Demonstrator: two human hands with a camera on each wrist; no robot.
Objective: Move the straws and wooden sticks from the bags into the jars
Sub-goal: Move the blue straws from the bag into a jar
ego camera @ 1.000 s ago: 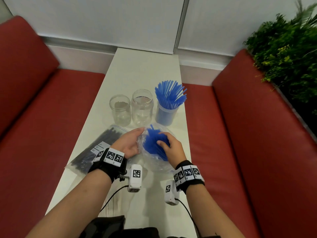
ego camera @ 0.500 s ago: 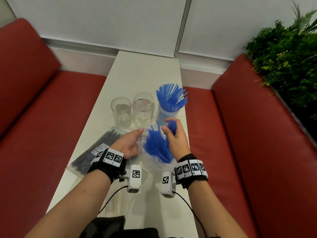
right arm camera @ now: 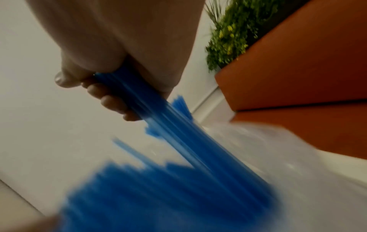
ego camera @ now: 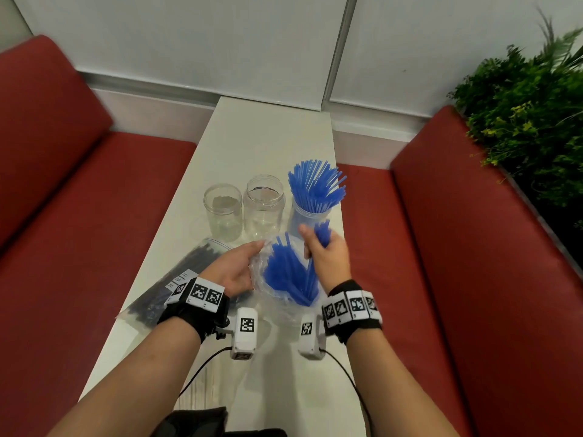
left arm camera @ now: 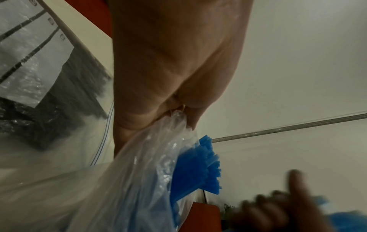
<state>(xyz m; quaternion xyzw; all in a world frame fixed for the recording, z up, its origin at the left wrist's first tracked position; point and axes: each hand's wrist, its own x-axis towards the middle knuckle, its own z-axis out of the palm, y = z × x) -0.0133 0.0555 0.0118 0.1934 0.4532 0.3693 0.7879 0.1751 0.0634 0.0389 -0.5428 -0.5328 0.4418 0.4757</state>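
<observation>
A clear plastic bag (ego camera: pixel 284 302) of blue straws (ego camera: pixel 284 272) lies on the white table in front of me. My left hand (ego camera: pixel 249 257) pinches the bag's mouth edge (left arm camera: pixel 178 116) and holds it open. My right hand (ego camera: pixel 315 241) grips a bundle of blue straws (right arm camera: pixel 139 97) whose lower ends still reach into the bag. Right behind that hand stands a clear jar (ego camera: pixel 307 217) packed with upright blue straws. Two empty clear jars (ego camera: pixel 222 209) (ego camera: pixel 263 205) stand to its left. A zip bag of dark sticks (ego camera: pixel 179 275) lies under my left wrist.
The narrow white table (ego camera: pixel 268 137) runs away from me between two red benches (ego camera: pixel 94 216) (ego camera: pixel 457 247). A green plant (ego camera: pixel 520 105) stands at the back right. A dark object (ego camera: pixel 195 421) sits at the table's near edge.
My right hand closed on a bundle of blue straws inside the bag and has lifted it up and forward toward the filled jar. The left hand has kept hold of the bag's mouth.
</observation>
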